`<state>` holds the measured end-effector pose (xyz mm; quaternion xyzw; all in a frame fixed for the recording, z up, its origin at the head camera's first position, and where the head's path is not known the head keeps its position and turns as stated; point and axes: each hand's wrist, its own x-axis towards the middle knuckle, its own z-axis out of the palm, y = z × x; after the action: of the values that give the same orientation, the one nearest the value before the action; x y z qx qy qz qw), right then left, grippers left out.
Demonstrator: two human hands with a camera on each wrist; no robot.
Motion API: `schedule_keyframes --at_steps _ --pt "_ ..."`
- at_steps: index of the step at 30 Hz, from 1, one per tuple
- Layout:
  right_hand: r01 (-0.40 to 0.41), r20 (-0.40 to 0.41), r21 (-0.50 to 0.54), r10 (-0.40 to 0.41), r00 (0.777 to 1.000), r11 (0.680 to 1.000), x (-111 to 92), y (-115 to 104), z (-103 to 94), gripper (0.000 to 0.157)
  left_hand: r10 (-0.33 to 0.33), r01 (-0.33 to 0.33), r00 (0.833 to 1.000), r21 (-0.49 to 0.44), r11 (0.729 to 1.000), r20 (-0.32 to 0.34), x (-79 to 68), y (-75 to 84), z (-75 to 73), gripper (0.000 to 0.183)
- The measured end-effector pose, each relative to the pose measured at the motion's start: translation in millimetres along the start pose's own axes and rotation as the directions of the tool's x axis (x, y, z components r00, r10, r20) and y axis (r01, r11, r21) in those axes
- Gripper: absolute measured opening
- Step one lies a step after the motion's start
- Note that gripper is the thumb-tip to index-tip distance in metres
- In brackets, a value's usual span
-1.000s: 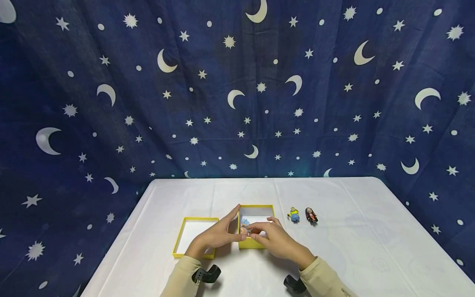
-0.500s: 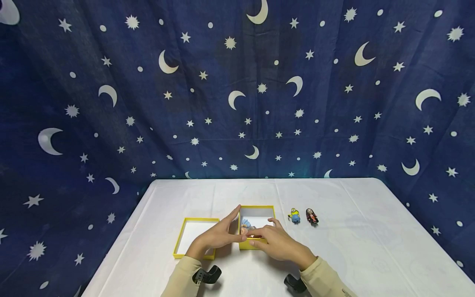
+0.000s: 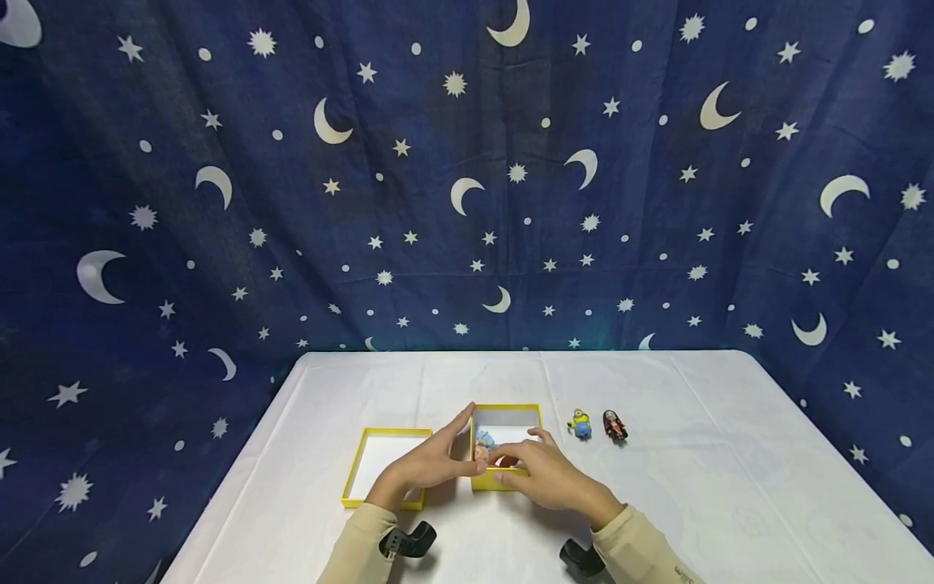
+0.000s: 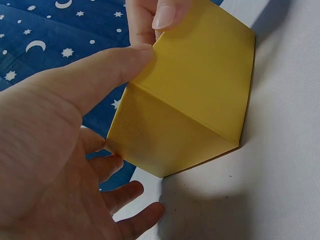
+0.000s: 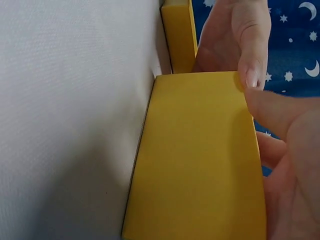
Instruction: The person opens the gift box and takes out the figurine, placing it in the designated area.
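Note:
A yellow box (image 3: 496, 480) with a white inside stands at the middle of the table. My left hand (image 3: 430, 462) holds its left side, thumb at the near corner and index finger at the far one. My right hand (image 3: 549, 477) reaches over the near right part, fingers inside and thumb (image 5: 270, 107) at the near rim. Inside, by the left wall, lies a small figure with a light blue top (image 3: 485, 440). A reddish-brown thing (image 3: 507, 461) shows beneath the right fingers; I cannot tell whether they grip it. The near wall hides the fingertips in both wrist views.
The yellow-edged box lid (image 3: 381, 458) lies left of the box, white inside up, partly behind the left hand. To the right of the box are a minion figure (image 3: 580, 426) and a dark-haired doll figure (image 3: 614, 426). A starry blue curtain (image 3: 467, 203) hangs behind the table.
The right fingers shift slightly inside the box, flattening over the near side and then rising and bending again. The left hand and the box stay put.

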<state>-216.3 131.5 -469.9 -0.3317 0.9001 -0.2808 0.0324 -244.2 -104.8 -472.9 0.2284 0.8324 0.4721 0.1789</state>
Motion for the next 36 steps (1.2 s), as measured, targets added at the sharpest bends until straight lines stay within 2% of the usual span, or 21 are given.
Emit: schedule_keyframes --at_steps 4,7,10,18,28,32,36 --pt "-0.011 0.034 -0.094 0.014 0.999 0.996 -1.8 -5.0 -1.0 0.04 -0.016 0.016 1.0 -0.01 1.0 -0.006 -0.3 -0.3 0.9 0.103" --pt "-0.016 0.061 -0.114 0.023 0.998 0.993 -1.8 -7.6 -2.5 0.044 -0.028 0.028 1.0 -0.013 1.0 -0.012 -0.7 0.0 1.2 0.104" --pt "-0.021 0.06 -0.082 0.026 0.998 0.996 -0.1 -8.1 -3.2 0.041 -0.022 0.022 1.0 -0.009 1.0 -0.011 -0.6 -0.3 0.8 0.104" --pt "-0.039 -0.011 -0.015 0.038 0.999 0.999 3.2 -5.6 -1.2 0.026 0.012 -0.012 1.0 0.003 1.0 0.003 0.4 -1.1 -0.7 0.102" --pt "-0.069 -0.018 0.068 0.071 0.997 0.995 3.6 1.1 -0.8 0.021 0.008 -0.008 1.0 -0.021 1.0 -0.003 0.0 -0.5 0.4 0.101" --pt "-0.045 -0.026 0.129 0.049 0.998 0.991 3.2 1.9 -4.6 0.013 0.004 -0.004 1.0 -0.015 1.0 -0.003 0.2 -0.5 0.0 0.101" --pt "0.024 -0.061 0.186 -0.013 0.998 0.982 3.4 2.1 -8.6 0.003 -0.002 0.002 1.0 -0.007 1.0 -0.002 0.0 -0.2 -0.6 0.101"
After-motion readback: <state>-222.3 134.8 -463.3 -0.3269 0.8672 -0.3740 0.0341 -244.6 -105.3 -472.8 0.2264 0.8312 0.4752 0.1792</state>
